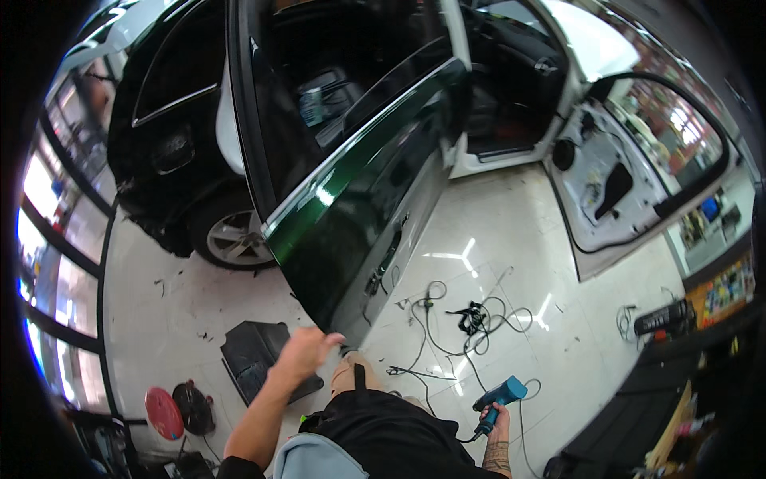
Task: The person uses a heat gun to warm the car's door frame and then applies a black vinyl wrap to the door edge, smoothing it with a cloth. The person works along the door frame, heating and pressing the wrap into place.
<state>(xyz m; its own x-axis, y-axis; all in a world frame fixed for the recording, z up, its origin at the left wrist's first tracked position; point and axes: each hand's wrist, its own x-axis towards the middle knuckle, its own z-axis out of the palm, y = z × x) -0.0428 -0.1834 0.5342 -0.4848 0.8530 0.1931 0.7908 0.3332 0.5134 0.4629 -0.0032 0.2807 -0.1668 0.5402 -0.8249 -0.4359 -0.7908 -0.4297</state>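
Observation:
My right hand grips a teal heat gun low at the right, its cord trailing from the handle. My left hand is at the bottom corner of an open car door, fingers curled in and thumb toward the right. Whatever those fingers pinch, if anything, is hidden. Glossy dark green covers most of the door's outer face, while a grey band runs along its lower part. A door handle opening shows in that face.
Tangled black cables lie on the pale tiled floor. A dark plastic panel lies left of my legs, near a red round stool. Another door, stripped inside, hangs open at right. A black toolbox-like case sits beyond.

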